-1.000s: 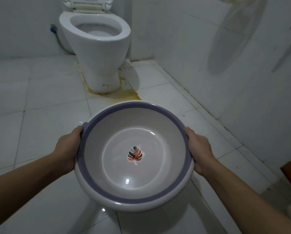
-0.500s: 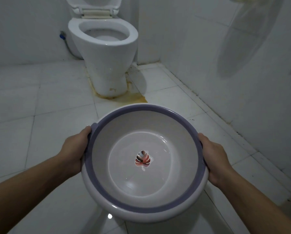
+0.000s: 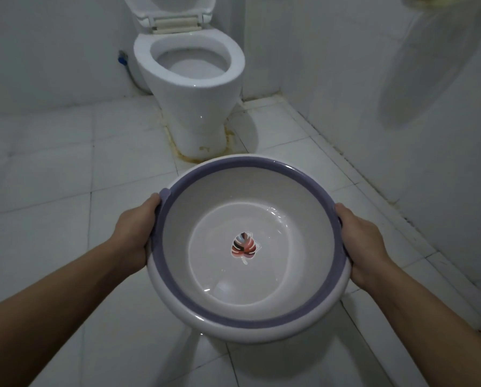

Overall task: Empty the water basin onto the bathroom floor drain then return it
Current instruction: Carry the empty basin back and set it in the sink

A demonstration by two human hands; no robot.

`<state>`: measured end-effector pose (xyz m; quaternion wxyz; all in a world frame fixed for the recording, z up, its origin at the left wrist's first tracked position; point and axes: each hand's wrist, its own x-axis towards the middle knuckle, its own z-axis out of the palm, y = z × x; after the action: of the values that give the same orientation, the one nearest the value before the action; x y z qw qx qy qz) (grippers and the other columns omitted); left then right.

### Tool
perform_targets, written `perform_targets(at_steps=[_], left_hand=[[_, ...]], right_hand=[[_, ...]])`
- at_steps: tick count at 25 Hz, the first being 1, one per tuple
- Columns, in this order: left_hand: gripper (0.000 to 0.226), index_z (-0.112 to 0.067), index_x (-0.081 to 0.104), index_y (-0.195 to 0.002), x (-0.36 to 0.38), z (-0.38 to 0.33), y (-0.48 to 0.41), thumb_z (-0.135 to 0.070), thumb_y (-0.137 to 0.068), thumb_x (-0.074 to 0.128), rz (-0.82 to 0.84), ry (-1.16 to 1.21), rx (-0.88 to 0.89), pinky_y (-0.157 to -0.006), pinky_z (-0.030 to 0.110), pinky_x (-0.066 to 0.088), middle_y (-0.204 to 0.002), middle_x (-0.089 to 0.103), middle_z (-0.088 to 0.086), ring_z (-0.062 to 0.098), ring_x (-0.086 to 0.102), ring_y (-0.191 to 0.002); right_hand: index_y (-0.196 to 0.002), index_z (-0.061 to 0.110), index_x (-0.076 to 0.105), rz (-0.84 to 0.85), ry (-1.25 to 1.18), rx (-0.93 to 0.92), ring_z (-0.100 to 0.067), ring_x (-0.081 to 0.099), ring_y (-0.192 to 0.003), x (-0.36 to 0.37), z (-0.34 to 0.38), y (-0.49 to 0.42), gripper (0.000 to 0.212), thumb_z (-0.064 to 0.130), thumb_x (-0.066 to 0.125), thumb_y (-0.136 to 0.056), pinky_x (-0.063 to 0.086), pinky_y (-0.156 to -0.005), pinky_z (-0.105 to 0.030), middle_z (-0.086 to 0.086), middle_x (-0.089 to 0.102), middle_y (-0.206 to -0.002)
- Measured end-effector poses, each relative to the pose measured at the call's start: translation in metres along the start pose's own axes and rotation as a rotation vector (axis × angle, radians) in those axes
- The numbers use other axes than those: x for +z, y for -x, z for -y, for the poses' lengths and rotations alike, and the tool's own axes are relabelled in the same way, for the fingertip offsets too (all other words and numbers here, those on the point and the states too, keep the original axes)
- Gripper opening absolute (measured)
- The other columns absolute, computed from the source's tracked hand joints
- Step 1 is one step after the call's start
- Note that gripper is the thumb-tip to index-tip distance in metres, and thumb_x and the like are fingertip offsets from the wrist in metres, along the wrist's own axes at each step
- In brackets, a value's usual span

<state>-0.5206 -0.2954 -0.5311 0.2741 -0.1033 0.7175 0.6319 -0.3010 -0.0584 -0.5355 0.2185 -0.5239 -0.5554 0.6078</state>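
A round white basin [image 3: 178, 224] with a purple band under its rim is held level above the tiled floor, in the lower middle of the head view. A leaf sticker [image 3: 243, 246] marks its bottom, under a shallow layer of clear water. My left hand [image 3: 134, 233] grips the rim on the left side. My right hand [image 3: 362, 244] grips the rim on the right side. No floor drain shows in this view.
A white toilet [image 3: 190, 79] with its lid up stands straight ahead against the back wall, with yellow stains around its base. A tiled wall [image 3: 401, 107] runs along the right. White floor tiles [image 3: 44, 177] spread out to the left.
The view has shifted, so the toilet sits more to the right and lower in the frame. The basin stays held level in both hands.
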Motion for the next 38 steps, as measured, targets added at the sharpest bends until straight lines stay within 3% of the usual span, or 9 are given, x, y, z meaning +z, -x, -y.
perform_targets(at_steps=[3,6,11,17,21,25,30,34,38], left_hand=[[0.036,-0.011,0.075,-0.082,-0.011,-0.035,0.027,-0.047,-0.08,0.072,-0.057,-0.005,-0.021,-0.062,0.035,0.053,-0.069,0.076,0.006,0.028,0.069,-0.068],[0.037,-0.012,0.074,-0.079,-0.024,-0.082,0.062,-0.049,-0.079,0.072,-0.075,-0.017,-0.013,-0.06,0.035,0.054,-0.065,0.076,0.004,0.027,0.069,-0.067],[0.039,-0.011,0.076,-0.089,-0.043,-0.176,0.138,-0.049,-0.077,0.074,-0.063,0.011,-0.055,-0.086,0.048,0.058,-0.092,0.078,0.013,0.032,0.071,-0.087],[0.042,-0.008,0.077,-0.091,-0.074,-0.28,0.242,-0.048,-0.078,0.074,-0.064,0.039,-0.105,-0.085,0.047,0.058,-0.096,0.078,0.016,0.031,0.072,-0.086],[0.046,-0.008,0.078,-0.089,-0.099,-0.338,0.297,-0.052,-0.078,0.074,-0.038,0.014,-0.042,-0.07,0.039,0.058,-0.085,0.079,0.012,0.025,0.074,-0.072],[0.039,-0.005,0.071,-0.093,-0.113,-0.406,0.344,-0.043,-0.086,0.068,0.012,-0.045,0.077,-0.065,0.041,0.056,-0.089,0.075,0.021,0.03,0.071,-0.071],[0.026,-0.01,0.071,-0.088,-0.112,-0.486,0.399,-0.035,-0.091,0.064,0.03,-0.016,0.275,-0.052,0.032,0.054,-0.072,0.077,0.009,0.018,0.07,-0.058],[0.02,-0.01,0.071,-0.09,-0.101,-0.534,0.433,-0.027,-0.093,0.062,0.081,0.021,0.348,-0.059,0.031,0.054,-0.074,0.076,0.011,0.021,0.069,-0.061],[0.02,-0.013,0.07,-0.082,-0.087,-0.556,0.458,-0.025,-0.094,0.06,0.137,0.009,0.423,-0.043,0.023,0.052,-0.056,0.073,-0.001,0.01,0.066,-0.046]], right_hand=[[-0.081,0.016,0.073,0.02,0.027,0.023,-0.025,0.068,-0.074,0.003,0.035,0.023,0.036,0.045,0.056,-0.095,0.052,-0.064,-0.03,-0.006,0.074,-0.08],[-0.075,0.02,0.072,0.023,0.04,0.038,-0.023,0.068,-0.075,-0.003,0.083,0.052,0.036,0.045,0.056,-0.095,0.053,-0.07,-0.033,-0.003,0.074,-0.079],[-0.071,0.019,0.07,-0.014,0.033,0.08,-0.024,0.067,-0.074,-0.024,0.184,0.115,0.037,0.047,0.059,-0.093,0.054,-0.072,-0.034,-0.004,0.073,-0.077],[-0.068,0.018,0.068,-0.003,0.05,0.101,-0.025,0.066,-0.072,-0.055,0.309,0.207,0.039,0.046,0.058,-0.093,0.052,-0.069,-0.033,-0.005,0.071,-0.074],[-0.077,0.019,0.073,0.029,0.04,0.129,-0.027,0.07,-0.074,-0.073,0.381,0.26,0.035,0.046,0.059,-0.094,0.054,-0.065,-0.032,-0.009,0.076,-0.078],[-0.083,0.015,0.076,0.043,-0.031,0.088,-0.026,0.071,-0.072,-0.087,0.46,0.302,0.033,0.042,0.061,-0.094,0.052,-0.06,-0.03,-0.009,0.077,-0.076],[-0.083,0.011,0.076,0.034,-0.123,-0.008,-0.023,0.072,-0.061,-0.11,0.542,0.343,0.032,0.04,0.065,-0.092,0.053,-0.059,-0.03,-0.003,0.077,-0.064],[-0.085,0.008,0.077,-0.01,-0.184,-0.071,-0.031,0.073,-0.073,-0.134,0.581,0.369,0.031,0.037,0.068,-0.09,0.057,-0.074,-0.041,-0.012,0.079,-0.077],[-0.085,0.007,0.075,-0.077,-0.202,-0.172,-0.025,0.073,-0.067,-0.164,0.594,0.392,0.025,0.03,0.067,-0.091,0.056,-0.068,-0.035,-0.013,0.078,-0.077]])
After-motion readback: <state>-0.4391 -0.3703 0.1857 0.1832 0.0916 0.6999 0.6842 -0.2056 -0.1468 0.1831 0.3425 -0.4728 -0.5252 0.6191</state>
